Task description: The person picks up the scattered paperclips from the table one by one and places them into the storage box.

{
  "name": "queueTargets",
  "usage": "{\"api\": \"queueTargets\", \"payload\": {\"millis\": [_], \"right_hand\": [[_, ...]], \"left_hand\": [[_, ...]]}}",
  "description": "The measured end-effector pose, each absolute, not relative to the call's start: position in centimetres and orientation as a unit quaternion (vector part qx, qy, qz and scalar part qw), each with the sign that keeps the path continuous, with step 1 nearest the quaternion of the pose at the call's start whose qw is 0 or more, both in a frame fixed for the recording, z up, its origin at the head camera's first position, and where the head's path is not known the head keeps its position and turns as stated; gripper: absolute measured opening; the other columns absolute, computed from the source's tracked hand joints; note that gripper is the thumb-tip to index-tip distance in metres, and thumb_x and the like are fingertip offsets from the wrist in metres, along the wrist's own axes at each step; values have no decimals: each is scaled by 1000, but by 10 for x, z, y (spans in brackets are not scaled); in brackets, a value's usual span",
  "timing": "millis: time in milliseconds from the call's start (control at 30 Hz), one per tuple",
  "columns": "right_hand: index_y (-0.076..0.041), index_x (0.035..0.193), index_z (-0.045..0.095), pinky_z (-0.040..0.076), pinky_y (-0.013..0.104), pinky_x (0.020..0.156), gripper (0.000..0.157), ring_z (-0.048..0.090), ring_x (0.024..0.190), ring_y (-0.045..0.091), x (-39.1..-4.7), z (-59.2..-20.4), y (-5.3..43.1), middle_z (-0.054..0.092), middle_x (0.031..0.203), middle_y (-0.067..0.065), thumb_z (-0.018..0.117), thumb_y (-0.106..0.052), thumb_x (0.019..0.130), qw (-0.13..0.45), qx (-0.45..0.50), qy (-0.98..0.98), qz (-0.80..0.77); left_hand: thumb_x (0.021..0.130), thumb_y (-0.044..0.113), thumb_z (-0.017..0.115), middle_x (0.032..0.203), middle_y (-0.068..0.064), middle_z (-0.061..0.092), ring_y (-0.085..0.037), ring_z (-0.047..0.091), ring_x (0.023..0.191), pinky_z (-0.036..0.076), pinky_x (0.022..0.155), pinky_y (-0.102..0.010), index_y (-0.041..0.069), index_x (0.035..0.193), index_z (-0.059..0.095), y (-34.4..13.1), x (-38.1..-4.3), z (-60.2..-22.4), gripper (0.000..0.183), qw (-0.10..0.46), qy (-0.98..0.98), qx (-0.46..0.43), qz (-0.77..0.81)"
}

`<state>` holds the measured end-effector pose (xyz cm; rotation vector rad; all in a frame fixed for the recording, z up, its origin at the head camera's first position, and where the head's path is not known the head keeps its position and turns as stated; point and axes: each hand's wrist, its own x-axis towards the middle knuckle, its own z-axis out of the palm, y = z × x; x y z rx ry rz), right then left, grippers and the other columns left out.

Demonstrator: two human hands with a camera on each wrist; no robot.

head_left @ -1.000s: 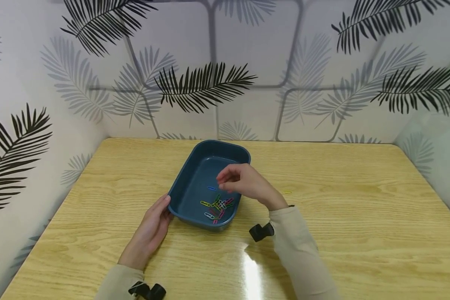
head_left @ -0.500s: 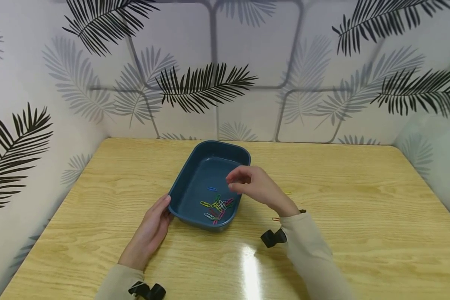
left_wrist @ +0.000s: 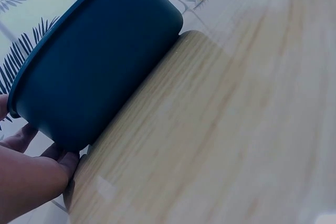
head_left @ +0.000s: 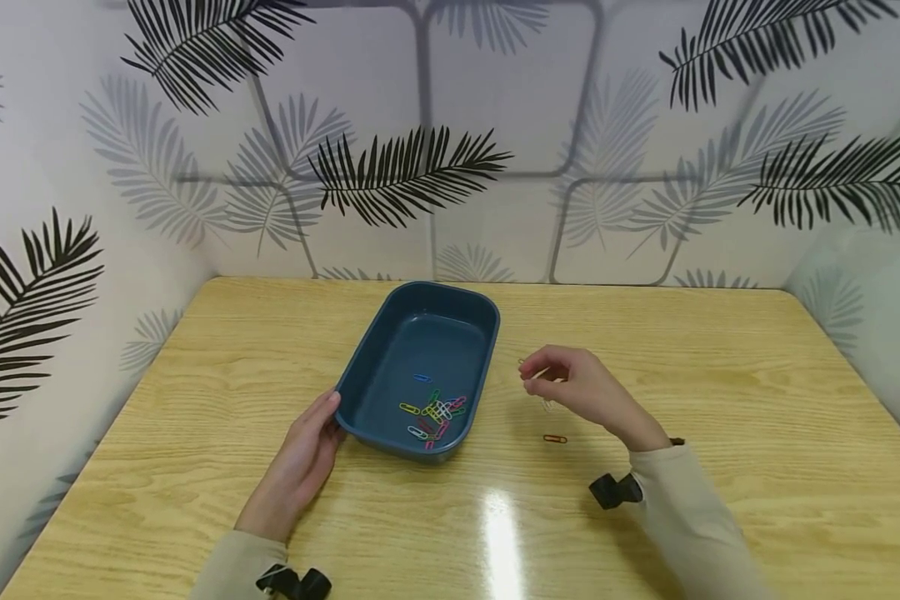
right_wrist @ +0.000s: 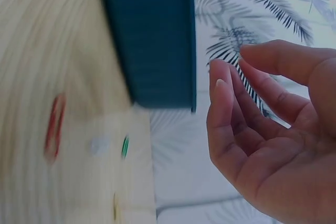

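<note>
A dark blue plastic bin [head_left: 375, 350] sits on the wooden table, turned at a slant. My left hand [head_left: 307, 467] holds its near left corner, thumb over the rim and fingers against the outer wall, as the left wrist view shows of the hand [left_wrist: 31, 177] too. Several coloured paper clips [head_left: 441, 410] lie in the bin's near end, with a blue paper clip [head_left: 422, 378] apart from them. Right of the bin, my right hand [head_left: 581, 387] hovers over the table with fingers loosely bent and a gap between thumb and fingertips; nothing shows between them.
On the table lie a red-orange paper clip [head_left: 555, 438] and a white paper clip [head_left: 546, 403], partly under my right hand in view. The right wrist view also shows a green paper clip [right_wrist: 125, 146] and a yellow paper clip [right_wrist: 116, 206]. A leaf-patterned wall [head_left: 495, 217] stands behind.
My right hand has moved right, from over the bin to over the table beside it, uncovering the red-orange paper clip. My left hand and the bin have stayed in place.
</note>
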<state>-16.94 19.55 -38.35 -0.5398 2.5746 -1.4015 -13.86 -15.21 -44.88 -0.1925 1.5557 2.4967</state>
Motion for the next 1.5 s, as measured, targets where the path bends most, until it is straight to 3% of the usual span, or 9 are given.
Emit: {"api": "queueTargets", "payload": {"millis": [600, 867, 1000, 1433, 1500], "right_hand": [[-1, 102, 68, 51, 36, 73, 16, 62, 84, 20, -173, -401, 228, 65, 94, 4, 71, -9, 87, 127, -191, 905, -358], [-5, 85, 67, 51, 35, 72, 15, 59, 78, 16, -167, -408, 218, 62, 82, 0, 78, -1, 77, 139, -214, 915, -314], [-6, 80, 66, 48, 31, 66, 17, 56, 70, 13, -164, -408, 214, 62, 75, -1, 75, 7, 75, 125, -231, 920, -290], [-8, 76, 66, 44, 26, 61, 19, 48, 65, 9, -164, -409, 211, 59, 72, -4, 67, 11, 81, 111, -261, 923, -259], [-7, 79, 67, 45, 28, 63, 18, 50, 67, 10, -164, -410, 210, 60, 74, -3, 66, 10, 83, 110, -252, 923, -269]], "left_hand": [[107, 19, 38, 129, -1, 48, -10, 43, 120, 33, 101, -24, -7, 146, 26, -150, -140, -446, 49, 93, 527, -55, 843], [106, 20, 39, 123, 0, 51, -10, 46, 115, 34, 99, -25, -6, 141, 33, -150, -139, -447, 43, 92, 534, -57, 839], [106, 20, 40, 121, 0, 51, -11, 46, 114, 35, 98, -24, -3, 136, 38, -150, -139, -448, 38, 91, 531, -61, 841], [107, 17, 36, 136, -6, 39, -12, 39, 124, 31, 104, -26, -5, 146, 26, -153, -139, -447, 46, 104, 520, -63, 846], [106, 21, 40, 137, -6, 40, -12, 39, 124, 31, 104, -26, -5, 146, 26, -154, -138, -449, 49, 102, 523, -56, 844]]}}
